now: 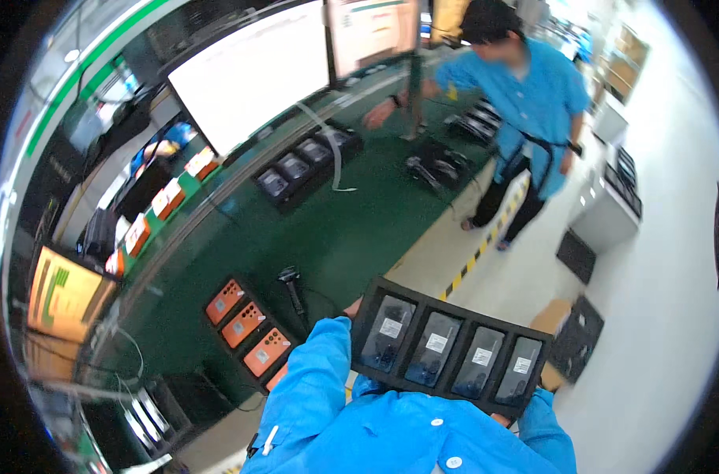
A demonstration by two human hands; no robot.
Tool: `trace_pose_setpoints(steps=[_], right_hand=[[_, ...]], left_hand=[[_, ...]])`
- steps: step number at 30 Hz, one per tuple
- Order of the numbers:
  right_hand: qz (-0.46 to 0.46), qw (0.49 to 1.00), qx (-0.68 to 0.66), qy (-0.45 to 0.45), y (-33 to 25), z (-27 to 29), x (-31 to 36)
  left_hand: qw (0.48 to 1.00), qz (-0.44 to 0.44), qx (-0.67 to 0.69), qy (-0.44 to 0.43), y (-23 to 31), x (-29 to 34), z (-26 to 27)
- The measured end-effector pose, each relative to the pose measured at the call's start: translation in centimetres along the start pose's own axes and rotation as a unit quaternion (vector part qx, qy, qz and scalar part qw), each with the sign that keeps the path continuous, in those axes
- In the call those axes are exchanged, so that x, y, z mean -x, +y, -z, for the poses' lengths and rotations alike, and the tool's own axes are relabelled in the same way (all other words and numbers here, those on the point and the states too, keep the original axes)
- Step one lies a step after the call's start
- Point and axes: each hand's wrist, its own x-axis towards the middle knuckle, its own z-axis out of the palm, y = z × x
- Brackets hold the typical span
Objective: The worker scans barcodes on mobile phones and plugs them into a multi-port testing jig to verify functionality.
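A black foam tray [419, 296] is held up in front of my body, slightly tilted. Several dark phones [437, 347] lie in its slots, each with a white label. My left hand [353, 306] grips the tray at its left edge, most of its fingers hidden behind it. At the near right corner my right hand [501, 419] holds the tray from below, and only a small part of it shows. Left of my left sleeve, a second black tray [237, 347] with orange phones [243, 324] rests on the green bench. A black handheld scanner [293, 291] lies beside that tray.
Across the green bench [351, 229] lies another tray of phones [294, 166], below large lit monitors [253, 75]. A co-worker in blue [525, 95] stands at the far right, one arm over the bench. Cartons and black trays [576, 340] sit on the floor to the right.
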Motion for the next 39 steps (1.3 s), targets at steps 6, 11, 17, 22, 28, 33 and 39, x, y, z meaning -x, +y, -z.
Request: trace_pose_setpoints(steps=[6,11,17,22,28,33,39], right_hand=[[0.141,0.987,0.077,-0.029,-23.2,6.9,-12.2],[0.225,0.963,0.122,-0.079,-43.1,6.8,-14.4],[0.314,0.923,0.16,-0.156,-62.6,3.6,-14.9],[0.368,0.886,0.189,-0.21,-72.8,-0.9,-16.9],[0.461,0.811,0.233,-0.275,-75.1,-5.7,-23.1],[0.485,0.845,0.139,-0.177,-78.4,-2.6,-15.0],[0.464,0.863,0.056,-0.19,-75.7,-1.6,-13.3]], left_hand=[[0.987,-0.037,0.1,0.119,2.4,-2.3,5.3],[0.973,-0.039,0.139,0.182,5.9,-6.1,8.0],[0.954,-0.013,0.159,0.256,6.8,-4.6,10.7],[0.939,0.021,0.166,0.301,6.3,-3.6,10.0],[0.924,0.062,0.142,0.35,6.2,-2.9,6.6],[0.908,-0.146,0.212,0.331,8.1,0.8,5.7],[0.748,-0.251,-0.034,0.614,15.5,0.5,-3.6]])
